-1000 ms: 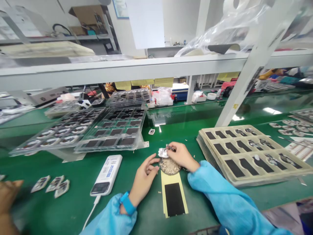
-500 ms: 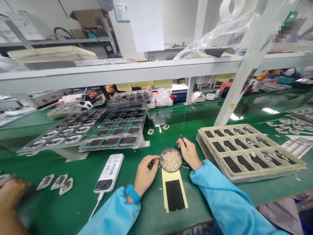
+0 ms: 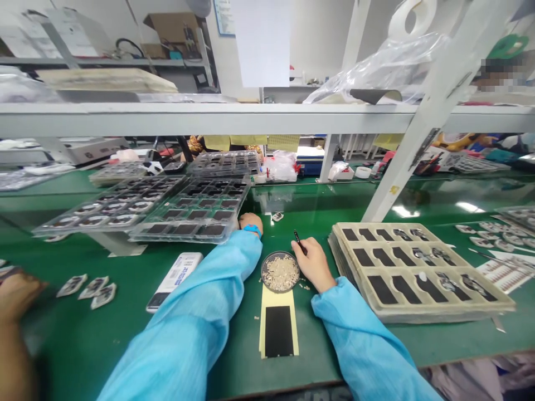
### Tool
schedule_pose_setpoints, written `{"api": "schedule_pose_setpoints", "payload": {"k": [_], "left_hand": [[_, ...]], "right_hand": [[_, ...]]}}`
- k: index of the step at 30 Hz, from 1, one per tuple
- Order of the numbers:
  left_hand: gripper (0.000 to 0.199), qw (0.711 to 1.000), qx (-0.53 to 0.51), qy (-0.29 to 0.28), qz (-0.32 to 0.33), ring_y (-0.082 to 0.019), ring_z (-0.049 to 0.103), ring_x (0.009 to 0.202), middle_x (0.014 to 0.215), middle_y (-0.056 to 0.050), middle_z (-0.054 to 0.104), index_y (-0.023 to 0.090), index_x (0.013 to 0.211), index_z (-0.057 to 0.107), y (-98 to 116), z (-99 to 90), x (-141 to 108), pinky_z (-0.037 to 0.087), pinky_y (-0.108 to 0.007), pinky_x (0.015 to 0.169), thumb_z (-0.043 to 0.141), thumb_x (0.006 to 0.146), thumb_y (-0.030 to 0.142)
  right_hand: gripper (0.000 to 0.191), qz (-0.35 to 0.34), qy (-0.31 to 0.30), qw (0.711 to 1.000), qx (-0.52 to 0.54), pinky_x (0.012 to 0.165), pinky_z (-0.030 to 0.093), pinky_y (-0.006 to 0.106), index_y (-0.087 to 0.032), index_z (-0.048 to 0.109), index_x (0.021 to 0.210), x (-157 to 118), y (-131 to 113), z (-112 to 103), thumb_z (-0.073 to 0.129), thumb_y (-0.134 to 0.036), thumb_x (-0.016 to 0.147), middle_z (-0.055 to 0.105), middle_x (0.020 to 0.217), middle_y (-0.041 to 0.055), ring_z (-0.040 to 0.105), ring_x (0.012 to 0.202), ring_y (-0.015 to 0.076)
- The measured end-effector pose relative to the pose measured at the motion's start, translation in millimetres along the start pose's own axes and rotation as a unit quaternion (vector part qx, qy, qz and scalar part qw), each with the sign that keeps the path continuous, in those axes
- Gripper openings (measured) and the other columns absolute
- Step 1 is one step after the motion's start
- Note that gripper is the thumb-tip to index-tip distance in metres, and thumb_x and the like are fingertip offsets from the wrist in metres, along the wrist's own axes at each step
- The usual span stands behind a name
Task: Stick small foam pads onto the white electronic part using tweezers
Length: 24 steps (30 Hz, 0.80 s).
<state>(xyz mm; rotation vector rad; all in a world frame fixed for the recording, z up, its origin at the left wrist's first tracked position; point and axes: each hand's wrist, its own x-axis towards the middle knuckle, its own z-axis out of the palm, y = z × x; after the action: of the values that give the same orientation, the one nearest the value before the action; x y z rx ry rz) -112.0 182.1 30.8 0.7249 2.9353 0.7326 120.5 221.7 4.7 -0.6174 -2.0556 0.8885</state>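
tweezers [image 3: 298,239] in right hand [image 3: 312,265]; fingers of left hand [image 3: 249,221] hidden

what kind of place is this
Most likely a factory assembly line, perhaps for electronics: a long green workbench, clear plastic trays of small identical parts, a round dish of small pieces, and a blue smock sleeve.

A green workbench mat [image 3: 311,356] carries a round dish of pale granules [image 3: 280,272] at its centre, with loose crumbs beside it. At 6 o'clock from the dish lies a yellow-edged card with a black rectangle [image 3: 278,328]. A stack of beige compartment trays [image 3: 422,272] sits at 3 o'clock, clear blister trays [image 3: 188,211] at 10, and a white power bank [image 3: 173,288] and small printed pieces [image 3: 86,291] at 9.
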Motion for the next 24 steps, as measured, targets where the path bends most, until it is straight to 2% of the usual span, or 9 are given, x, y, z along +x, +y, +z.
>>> {"api": "schedule_pose_setpoints", "payload": {"k": [3,6,10,13,16,18,21,24], "left_hand": [[0.037,0.998,-0.035,-0.046,0.011,-0.029,0.056,0.122,0.130,-0.015,0.059,0.010,0.119,0.063,1.8,-16.0,4.6,0.045,-0.052,0.106,0.068,0.093,0.035],[0.025,0.987,-0.110,-0.109,0.052,-0.024,0.063,0.109,0.113,-0.010,0.067,0.012,0.105,0.067,-3.7,-31.6,-12.4,0.051,-0.044,0.098,0.070,0.091,0.031],[0.024,0.944,-0.251,-0.196,0.086,-0.018,0.067,0.083,0.090,-0.007,0.072,0.012,0.098,0.068,-26.7,-42.1,-69.6,0.052,-0.027,0.075,0.065,0.091,0.035],[0.032,0.909,-0.333,-0.238,0.071,-0.015,0.064,0.072,0.082,-0.006,0.071,0.012,0.094,0.064,-53.3,-45.3,-115.6,0.048,-0.024,0.065,0.071,0.083,0.040],[0.044,0.878,-0.394,-0.266,0.057,-0.013,0.061,0.068,0.079,-0.005,0.069,0.012,0.090,0.062,-79.1,-48.0,-144.9,0.047,-0.022,0.063,0.076,0.074,0.052],[0.051,0.860,-0.422,-0.283,0.042,-0.011,0.057,0.062,0.075,-0.004,0.067,0.012,0.090,0.064,-91.6,-49.5,-154.9,0.043,-0.021,0.058,0.076,0.072,0.059],[0.056,0.839,-0.464,-0.283,0.002,-0.008,0.045,0.051,0.066,-0.002,0.063,0.011,0.088,0.069,-100.5,-50.5,-163.2,0.032,-0.019,0.047,0.072,0.075,0.065],[0.059,0.811,-0.506,-0.291,-0.019,-0.009,0.048,0.050,0.068,-0.005,0.065,0.010,0.089,0.073,-99.7,-50.4,-170.8,0.028,-0.021,0.043,0.065,0.081,0.068]], "right_hand": [[0.048,0.020,0.039,0.999,0.025,0.069,0.043,0.030,-0.019,0.067,0.077,-2.1,-6.2,-4.9,0.044,-0.052,0.102,0.061,0.070,0.0032,0.058,0.069,0.0186],[0.051,0.078,0.073,0.986,0.124,0.060,0.042,0.028,-0.018,0.068,0.081,-3.8,-13.9,-6.6,0.044,-0.059,0.101,0.058,0.062,0.0006,0.055,0.060,0.0160],[0.052,0.162,0.047,0.948,0.268,0.051,0.041,0.026,-0.017,0.065,0.080,-6.1,-26.9,-1.0,0.057,-0.067,0.091,0.058,0.059,-0.0004,0.051,0.051,0.0124],[0.049,0.184,-0.007,0.924,0.336,0.045,0.041,0.024,-0.018,0.063,0.087,-13.0,-35.1,5.5,0.070,-0.066,0.081,0.061,0.062,-0.0010,0.049,0.047,0.0110],[0.045,0.171,-0.090,0.918,0.347,0.044,0.043,0.024,-0.019,0.062,0.094,-28.3,-35.0,8.9,0.076,-0.059,0.079,0.062,0.064,-0.0017,0.051,0.047,0.0117],[0.037,0.144,-0.128,0.929,0.316,0.044,0.043,0.024,-0.019,0.063,0.093,-39.7,-30.1,8.5,0.074,-0.053,0.084,0.062,0.067,-0.0005,0.052,0.049,0.0121],[0.022,0.046,-0.151,0.958,0.237,0.052,0.047,0.026,-0.019,0.067,0.089,-50.5,-22.4,5.5,0.069,-0.041,0.092,0.068,0.082,0.0045,0.059,0.061,0.0137],[0.012,-0.038,-0.155,0.968,0.195,0.063,0.050,0.028,-0.021,0.069,0.088,-52.0,-19.7,2.7,0.066,-0.029,0.095,0.069,0.089,0.0058,0.065,0.076,0.0171]]}}
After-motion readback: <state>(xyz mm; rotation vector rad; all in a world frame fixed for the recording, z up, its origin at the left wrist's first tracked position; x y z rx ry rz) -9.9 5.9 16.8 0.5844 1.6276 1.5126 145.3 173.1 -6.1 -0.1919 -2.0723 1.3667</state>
